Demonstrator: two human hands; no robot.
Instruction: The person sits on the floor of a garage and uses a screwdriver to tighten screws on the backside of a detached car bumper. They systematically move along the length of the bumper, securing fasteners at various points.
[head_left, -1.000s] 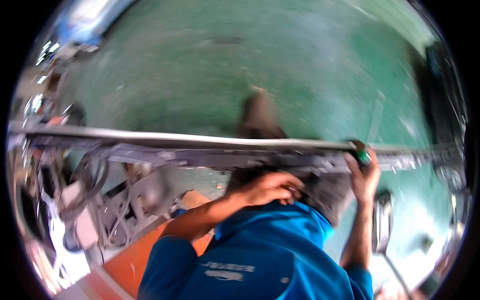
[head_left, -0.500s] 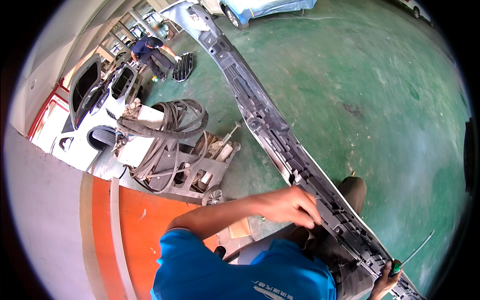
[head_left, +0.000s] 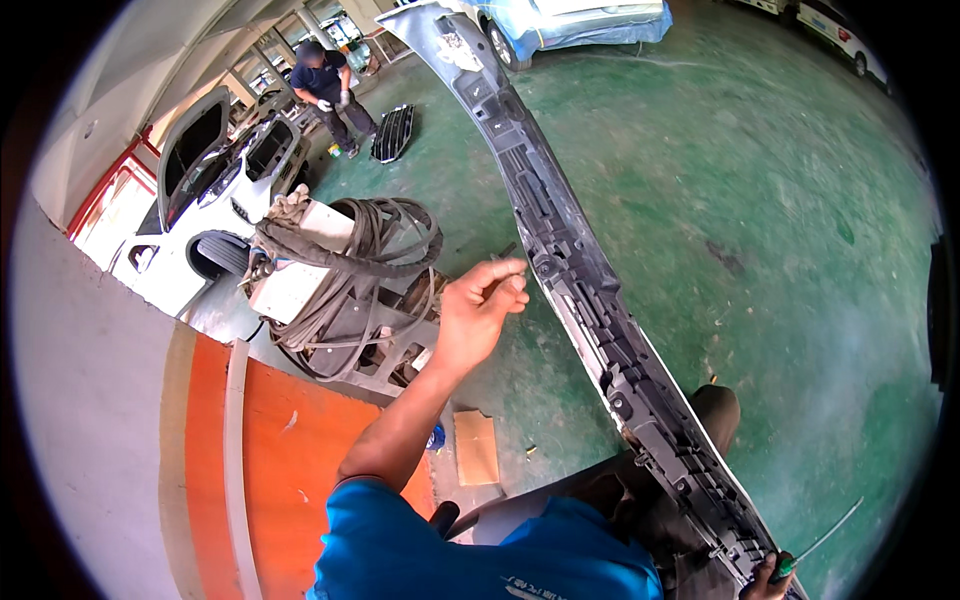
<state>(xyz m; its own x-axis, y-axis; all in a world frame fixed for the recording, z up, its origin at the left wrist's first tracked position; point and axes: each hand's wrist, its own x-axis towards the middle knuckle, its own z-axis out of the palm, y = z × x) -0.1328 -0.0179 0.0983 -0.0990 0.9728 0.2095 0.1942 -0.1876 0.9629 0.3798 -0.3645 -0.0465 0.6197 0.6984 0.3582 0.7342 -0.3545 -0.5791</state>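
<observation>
A long car bumper (head_left: 560,235), its black ribbed inner side up, runs slantwise from the far middle to the near right, across my lap. My left hand (head_left: 480,305) is raised beside the bumper's left edge, thumb and fingers pinched together. Whatever it may hold is too small or hidden to make out. At the near right end of the bumper, my right hand (head_left: 768,578), partly cut off by the picture's lower edge, is closed round the green handle of a screwdriver (head_left: 826,534). Its thin shaft points away over the floor.
A cart (head_left: 335,350) with coiled hoses (head_left: 400,235) stands left of the bumper, before an orange wall (head_left: 310,440). Cardboard (head_left: 476,447) lies on the green floor. Farther off, a person (head_left: 325,90) stands near a grille (head_left: 393,133) and an open-bonnet white car (head_left: 180,270).
My left hand has moved off the bumper's near part, away and to the left. My right hand keeps the screwdriver. The distant person has straightened up from the grille.
</observation>
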